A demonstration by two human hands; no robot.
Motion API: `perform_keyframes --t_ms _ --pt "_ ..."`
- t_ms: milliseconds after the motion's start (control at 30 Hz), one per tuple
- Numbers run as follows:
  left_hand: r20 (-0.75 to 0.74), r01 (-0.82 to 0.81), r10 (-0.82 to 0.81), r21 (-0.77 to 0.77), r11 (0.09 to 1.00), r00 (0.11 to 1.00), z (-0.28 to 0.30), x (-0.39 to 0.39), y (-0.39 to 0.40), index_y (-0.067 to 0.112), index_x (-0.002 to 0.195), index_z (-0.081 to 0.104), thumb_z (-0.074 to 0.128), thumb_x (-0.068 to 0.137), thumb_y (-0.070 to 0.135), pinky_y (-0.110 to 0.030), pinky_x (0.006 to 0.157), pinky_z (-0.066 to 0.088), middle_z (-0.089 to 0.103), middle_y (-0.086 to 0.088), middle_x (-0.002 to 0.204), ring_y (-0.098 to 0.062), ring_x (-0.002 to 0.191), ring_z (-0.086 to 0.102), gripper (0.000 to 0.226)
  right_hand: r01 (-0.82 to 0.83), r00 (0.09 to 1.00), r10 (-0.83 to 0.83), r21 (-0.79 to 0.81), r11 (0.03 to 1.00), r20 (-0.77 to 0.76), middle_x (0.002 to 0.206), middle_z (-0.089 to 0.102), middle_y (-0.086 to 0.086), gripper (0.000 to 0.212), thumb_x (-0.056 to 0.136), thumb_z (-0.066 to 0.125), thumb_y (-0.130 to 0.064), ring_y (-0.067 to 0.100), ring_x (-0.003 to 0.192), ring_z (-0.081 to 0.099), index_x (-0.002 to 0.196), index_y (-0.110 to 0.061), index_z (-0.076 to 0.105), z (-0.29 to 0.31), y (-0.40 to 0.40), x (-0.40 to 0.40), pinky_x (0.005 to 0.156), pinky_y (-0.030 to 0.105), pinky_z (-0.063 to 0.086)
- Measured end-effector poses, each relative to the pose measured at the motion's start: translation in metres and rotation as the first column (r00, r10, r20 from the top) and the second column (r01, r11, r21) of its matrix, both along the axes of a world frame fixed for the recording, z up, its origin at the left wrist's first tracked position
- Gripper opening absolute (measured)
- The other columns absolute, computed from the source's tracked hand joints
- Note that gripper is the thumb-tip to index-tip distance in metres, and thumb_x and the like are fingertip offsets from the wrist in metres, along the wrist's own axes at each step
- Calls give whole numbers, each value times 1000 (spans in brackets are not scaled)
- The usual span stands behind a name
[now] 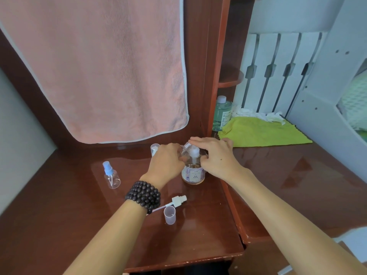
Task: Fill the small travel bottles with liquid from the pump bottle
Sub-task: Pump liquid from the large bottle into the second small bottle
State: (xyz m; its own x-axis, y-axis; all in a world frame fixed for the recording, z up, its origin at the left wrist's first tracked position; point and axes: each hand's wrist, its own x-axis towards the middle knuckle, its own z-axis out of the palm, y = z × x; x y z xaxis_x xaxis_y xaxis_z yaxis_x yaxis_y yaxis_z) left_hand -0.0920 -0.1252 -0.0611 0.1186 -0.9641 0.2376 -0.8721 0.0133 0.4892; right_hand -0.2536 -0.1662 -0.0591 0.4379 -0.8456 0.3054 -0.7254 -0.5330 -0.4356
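Observation:
A clear pump bottle [193, 173] with a pale label stands on the brown desk [79, 225]. My right hand [215, 157] lies over its white pump head, fingers on top and thumb curled against the neck. My left hand [166, 161] grips a small clear travel bottle [184, 150], tilted beside the pump spout. Another small bottle [111, 176] with a blue spray top stands upright at the left. A white spray head with its tube [175, 201] and a clear cap [169, 214] lie near my left wrist.
A capped clear bottle [155, 148] stands behind my left hand. A pink towel [95, 66] hangs over the back. At the right, a green cloth [262, 132], crumpled tissue [256, 114] and a green liquid bottle [222, 113] sit by a wooden shelf post [215, 66].

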Motion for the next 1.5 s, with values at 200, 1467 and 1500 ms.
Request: perform_keyframes --t_ms 200,1467,1500 --pt "9 -9 9 15 1000 1000 -4 -2 2 8 86 68 58 85 13 -44 83 50 69 -6 80 -28 83 62 11 0 1000 0 23 1000 3 140 49 -24 68 72 50 -3 3 129 44 128 -40 59 -6 2 0 105 47 18" --pt "-35 -24 25 24 999 999 -5 -1 -3 9 89 69 60 86 16 -43 80 52 69 -6 81 -27 84 61 12 40 999 -41 -18 999 -33 144 43 -27 74 75 47 -2 5 136 36 135 -44 50 -12 2 1 101 43 21" --pt "-41 -25 26 27 999 999 -6 -1 -2 11 90 69 59 86 17 -44 80 53 69 -5 82 -27 86 61 13 45 998 -45 -19 999 -36 143 43 -28 74 74 48 -2 5 135 36 135 -44 50 -13 2 1 102 44 20"
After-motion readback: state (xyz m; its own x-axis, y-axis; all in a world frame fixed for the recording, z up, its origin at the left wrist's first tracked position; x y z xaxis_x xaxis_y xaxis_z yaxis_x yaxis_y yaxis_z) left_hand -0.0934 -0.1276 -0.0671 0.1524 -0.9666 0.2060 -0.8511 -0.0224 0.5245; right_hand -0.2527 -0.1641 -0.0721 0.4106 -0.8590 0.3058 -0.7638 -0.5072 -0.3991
